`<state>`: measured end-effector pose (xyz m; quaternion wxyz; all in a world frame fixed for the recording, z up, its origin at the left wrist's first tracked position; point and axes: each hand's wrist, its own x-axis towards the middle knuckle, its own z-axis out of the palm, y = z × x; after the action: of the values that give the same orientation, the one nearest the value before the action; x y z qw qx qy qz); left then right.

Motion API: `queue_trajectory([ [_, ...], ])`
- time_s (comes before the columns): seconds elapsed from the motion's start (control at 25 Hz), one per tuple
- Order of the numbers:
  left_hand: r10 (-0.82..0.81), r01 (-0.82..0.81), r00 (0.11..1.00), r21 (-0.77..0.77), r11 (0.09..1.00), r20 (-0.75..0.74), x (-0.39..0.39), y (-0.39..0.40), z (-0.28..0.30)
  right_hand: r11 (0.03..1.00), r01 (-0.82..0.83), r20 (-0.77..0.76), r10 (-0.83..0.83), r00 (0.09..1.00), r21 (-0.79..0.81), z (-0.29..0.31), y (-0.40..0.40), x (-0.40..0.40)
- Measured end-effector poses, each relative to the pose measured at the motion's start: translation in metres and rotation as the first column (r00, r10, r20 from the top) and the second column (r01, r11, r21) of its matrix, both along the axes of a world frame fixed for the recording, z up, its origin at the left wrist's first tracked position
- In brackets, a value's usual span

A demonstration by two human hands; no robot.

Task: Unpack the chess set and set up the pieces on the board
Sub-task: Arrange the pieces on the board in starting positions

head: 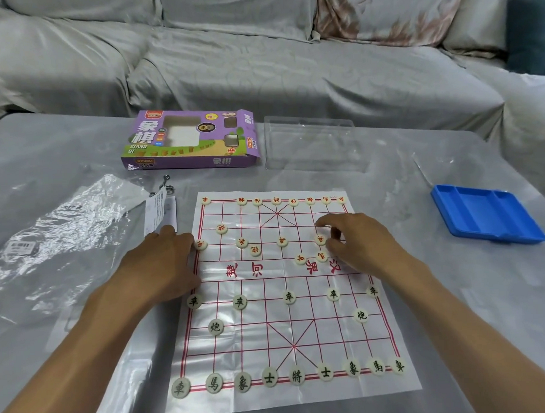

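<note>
Grey-draped sofa is running behind a film-covered table [387, 177]. Right hand [359, 246]: fingers are curling down over a red-lettered piece [320, 240] at about 1 o'clock from the board's centre; actual pinch is hidden, cannot tell. Left hand [165, 262]: fingers are lying fairly straight, tips touching the board [280, 298] edge by a red piece [201, 245] at 10 o'clock. Red pieces are lining the far rank, lettering hard to read; black pieces are lining the near rank. Purple box [188, 139] is sitting at 11 o'clock, clear tray [312, 143] at 12, blue tray [487, 212] at 2, crumpled plastic bag [59, 232] at 9.
</note>
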<state>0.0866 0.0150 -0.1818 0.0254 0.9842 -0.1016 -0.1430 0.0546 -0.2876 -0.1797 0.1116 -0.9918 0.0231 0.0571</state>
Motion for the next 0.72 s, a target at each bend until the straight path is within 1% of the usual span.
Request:
queue_trajectory([
  [0.04, 0.001, -0.001, 1.0, 0.003, 1.0, -0.001, 0.0, 0.0, 0.0, 1.0, -0.014, 0.054, 0.014, 0.998, 0.014, 0.003, 0.005, -0.001],
  [0.12, 0.005, -0.005, 1.0, -0.001, 1.0, -0.004, 0.0, 0.0, 0.0, 0.991, -0.13, 0.129, 0.124, 0.984, 0.043, 0.006, 0.021, -0.003],
  [0.2, 0.006, -0.006, 1.0, -0.003, 1.0, -0.007, 0.0, 0.0, 0.0, 0.962, -0.272, 0.107, 0.271, 0.957, -0.004, 0.003, 0.036, -0.003],
  [0.28, 0.005, -0.005, 1.0, 0.002, 1.0, -0.003, 0.0, 0.0, 0.0, 0.944, -0.326, 0.091, 0.33, 0.939, -0.057, -0.003, 0.043, -0.005],
  [0.36, 0.007, -0.007, 1.0, 0.002, 1.0, -0.001, 0.0, -0.001, 0.0, 0.926, -0.372, 0.148, 0.378, 0.914, -0.065, -0.007, 0.047, -0.007],
  [0.4, 0.009, -0.009, 1.0, -0.001, 1.0, 0.0, 0.0, -0.001, 0.0, 0.909, -0.413, 0.152, 0.418, 0.896, -0.062, -0.009, 0.051, -0.009],
  [0.48, 0.008, -0.008, 1.0, -0.004, 1.0, 0.001, 0.0, -0.001, -0.001, 0.868, -0.49, 0.101, 0.496, 0.862, -0.08, -0.014, 0.061, -0.01],
  [0.56, 0.008, -0.008, 1.0, 0.0, 1.0, -0.001, 0.0, -0.001, 0.0, 0.851, -0.513, 0.035, 0.519, 0.854, -0.11, -0.019, 0.068, -0.01],
  [0.72, 0.007, -0.007, 1.0, 0.001, 1.0, -0.001, 0.0, -0.001, 0.0, 0.847, -0.518, 0.036, 0.525, 0.85, -0.12, -0.017, 0.064, -0.01],
])
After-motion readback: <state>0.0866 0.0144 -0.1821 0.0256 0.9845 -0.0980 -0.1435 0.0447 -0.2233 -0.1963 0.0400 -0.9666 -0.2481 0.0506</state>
